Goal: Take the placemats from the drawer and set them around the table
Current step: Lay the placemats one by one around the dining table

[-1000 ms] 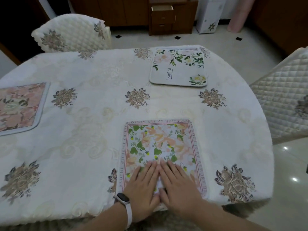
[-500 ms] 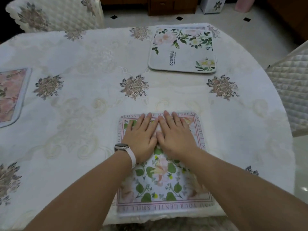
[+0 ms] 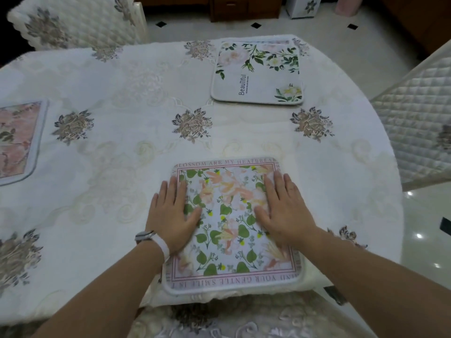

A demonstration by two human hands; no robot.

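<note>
A floral placemat (image 3: 229,230) with a pink lettered border lies flat at the near edge of the table (image 3: 117,152). My left hand (image 3: 170,213) presses flat on its left side, fingers straight, partly over the mat's edge. My right hand (image 3: 285,211) lies flat on its right side. A white placemat (image 3: 258,74) with green leaves and the word "Beautiful" lies at the far side. A pink placemat (image 3: 17,142) with a grey border sits at the left edge, partly cut off by the frame.
An embroidered white cloth covers the table. Quilted chairs stand at the far left (image 3: 73,20) and at the right (image 3: 419,113); another chair seat (image 3: 244,320) is just below the near edge. A wooden drawer cabinet (image 3: 244,8) stands on the tiled floor behind.
My hands were side by side near the mat's far edge; they have slid apart, the left toward the mat's left side and the right toward its right side.
</note>
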